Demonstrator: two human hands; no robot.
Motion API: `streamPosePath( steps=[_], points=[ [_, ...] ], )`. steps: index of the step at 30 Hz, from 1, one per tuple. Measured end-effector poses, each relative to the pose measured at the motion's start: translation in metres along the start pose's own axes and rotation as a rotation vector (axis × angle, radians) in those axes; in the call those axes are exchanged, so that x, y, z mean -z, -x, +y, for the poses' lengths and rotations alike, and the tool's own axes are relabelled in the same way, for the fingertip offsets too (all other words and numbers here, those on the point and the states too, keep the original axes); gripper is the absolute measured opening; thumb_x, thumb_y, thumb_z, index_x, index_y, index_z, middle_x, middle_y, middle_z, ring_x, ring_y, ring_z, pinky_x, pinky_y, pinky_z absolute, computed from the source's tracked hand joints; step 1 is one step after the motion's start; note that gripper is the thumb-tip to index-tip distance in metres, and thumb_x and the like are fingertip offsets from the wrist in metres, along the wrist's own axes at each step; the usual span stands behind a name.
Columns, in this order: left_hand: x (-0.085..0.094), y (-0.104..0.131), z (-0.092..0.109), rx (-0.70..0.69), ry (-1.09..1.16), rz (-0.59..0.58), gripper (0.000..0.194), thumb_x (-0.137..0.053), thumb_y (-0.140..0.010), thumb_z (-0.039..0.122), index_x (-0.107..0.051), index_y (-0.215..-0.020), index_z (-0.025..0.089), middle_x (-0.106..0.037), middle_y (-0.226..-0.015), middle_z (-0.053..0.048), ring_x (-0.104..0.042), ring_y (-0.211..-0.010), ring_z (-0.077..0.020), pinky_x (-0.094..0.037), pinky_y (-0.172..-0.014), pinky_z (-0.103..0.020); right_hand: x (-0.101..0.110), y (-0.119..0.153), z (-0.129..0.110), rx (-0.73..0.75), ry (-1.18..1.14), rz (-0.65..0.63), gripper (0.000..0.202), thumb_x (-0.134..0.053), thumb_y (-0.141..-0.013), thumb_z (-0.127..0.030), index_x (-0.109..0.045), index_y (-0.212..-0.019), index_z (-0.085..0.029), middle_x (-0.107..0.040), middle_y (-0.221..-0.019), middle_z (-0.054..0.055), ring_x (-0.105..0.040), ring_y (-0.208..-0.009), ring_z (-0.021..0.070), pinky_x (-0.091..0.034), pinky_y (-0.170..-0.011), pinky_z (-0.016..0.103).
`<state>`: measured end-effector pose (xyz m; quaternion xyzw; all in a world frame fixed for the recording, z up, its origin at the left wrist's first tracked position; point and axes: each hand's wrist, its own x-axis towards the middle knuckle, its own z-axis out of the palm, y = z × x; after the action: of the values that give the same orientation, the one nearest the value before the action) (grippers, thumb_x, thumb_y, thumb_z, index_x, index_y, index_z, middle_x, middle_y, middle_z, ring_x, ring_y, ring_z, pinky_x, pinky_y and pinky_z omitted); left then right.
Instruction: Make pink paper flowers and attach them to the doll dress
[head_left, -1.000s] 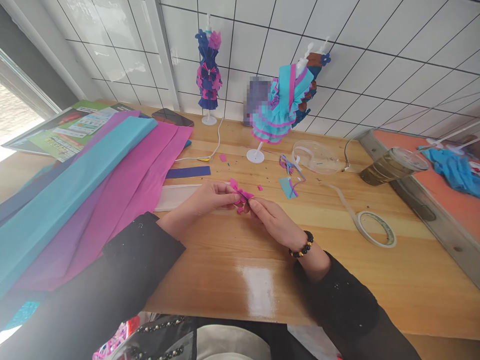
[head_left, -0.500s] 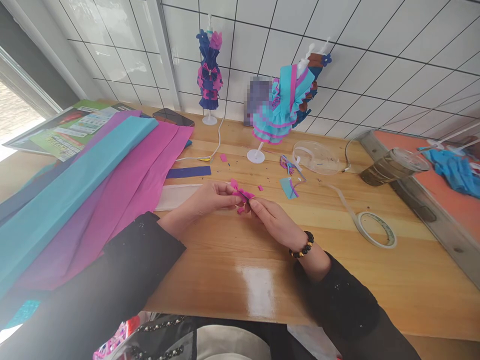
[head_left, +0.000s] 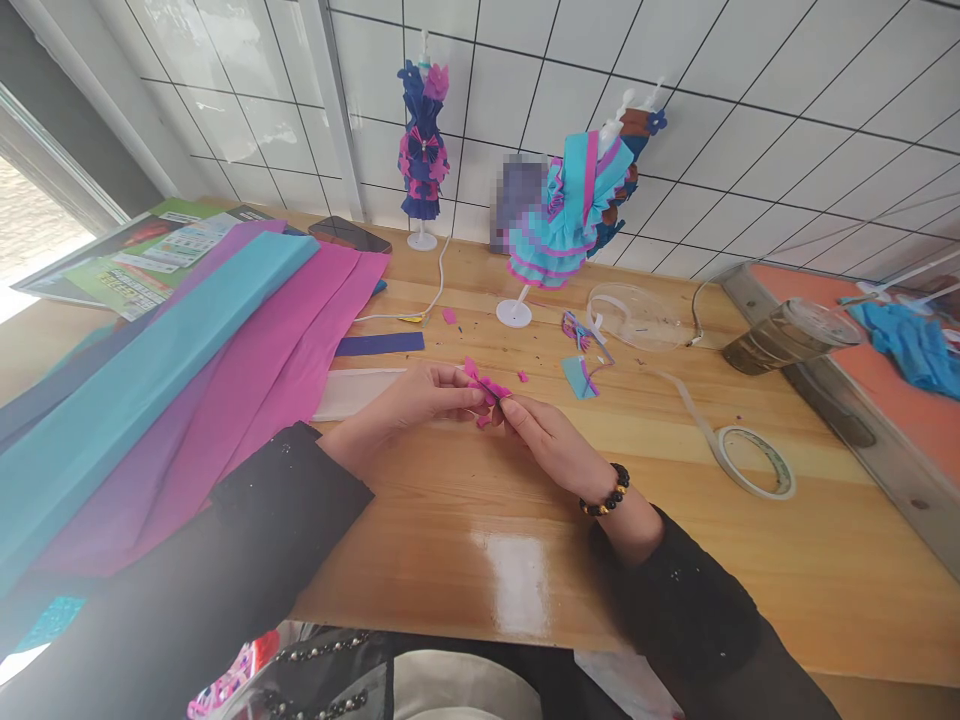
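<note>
Over the middle of the wooden table, my left hand (head_left: pixel 435 393) is closed in a pinch on a small piece of pink crepe paper (head_left: pixel 472 369). My right hand (head_left: pixel 541 432) is closed around what look like small dark scissors (head_left: pixel 491 393), whose thin blades lie against the pink paper; the handles are hidden inside my fingers. Just below the fingertips is a small pink scrap (head_left: pixel 484 422), and another pink scrap (head_left: pixel 523 377) lies to the right. A whitish strip (head_left: pixel 352 390) extends under my left wrist, beside a dark blue paper strip (head_left: pixel 381 344).
Folded crepe paper sheets (head_left: pixel 225 330) cover the left side. At the back stand a blue-and-pink paper dress (head_left: pixel 422 150) and a turquoise paper dress (head_left: pixel 559 230) on stands. On the right are a tape roll (head_left: pixel 756 462), a clear plastic lid (head_left: pixel 637 317) and a drink cup (head_left: pixel 787 335).
The whole view has shifted very slightly. Both hands keep their places on the pink paper and the dark scissors, with hardly any visible movement.
</note>
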<state>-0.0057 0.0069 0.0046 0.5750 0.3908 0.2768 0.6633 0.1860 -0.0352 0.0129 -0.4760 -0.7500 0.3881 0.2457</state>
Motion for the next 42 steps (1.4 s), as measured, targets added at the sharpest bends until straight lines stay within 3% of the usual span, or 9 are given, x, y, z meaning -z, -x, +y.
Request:
streamPosePath(
  steps=[19,36,42],
  points=[
    [0.0017,-0.0011,-0.0046,0.018,0.0,0.051,0.028,-0.069,-0.065,0.04,-0.066,-0.075,0.014,-0.067,-0.077,-0.006,-0.059,-0.069,-0.0139,-0.046,-0.069,-0.028,0.0011,-0.0002,-0.0007,-0.006,0.021,0.003,0.04,-0.029,-0.093,-0.04,-0.06,-0.083,-0.016,-0.061,-0.08,0.003,-0.054,-0.077,0.0138,-0.039,-0.074,0.025],
    [0.0006,-0.0004,-0.0032,0.023,0.102,-0.009,0.028,-0.07,-0.065,0.038,-0.068,-0.08,0.014,-0.068,-0.085,-0.008,-0.062,-0.081,-0.0171,-0.047,-0.079,-0.032,0.0017,-0.0005,0.0004,0.002,0.019,0.009,0.04,-0.03,-0.092,-0.041,-0.061,-0.083,-0.016,-0.064,-0.084,0.005,-0.056,-0.08,0.0164,-0.04,-0.077,0.028],
    [-0.0001,-0.001,-0.0042,0.023,0.085,0.021,0.027,-0.07,-0.065,0.038,-0.068,-0.078,0.014,-0.068,-0.08,-0.007,-0.062,-0.075,-0.0156,-0.048,-0.075,-0.031,0.0008,-0.0001,0.0013,0.008,0.016,0.007,0.041,-0.03,-0.092,-0.042,-0.061,-0.086,-0.016,-0.064,-0.085,0.005,-0.056,-0.079,0.016,-0.04,-0.076,0.027]
  ],
)
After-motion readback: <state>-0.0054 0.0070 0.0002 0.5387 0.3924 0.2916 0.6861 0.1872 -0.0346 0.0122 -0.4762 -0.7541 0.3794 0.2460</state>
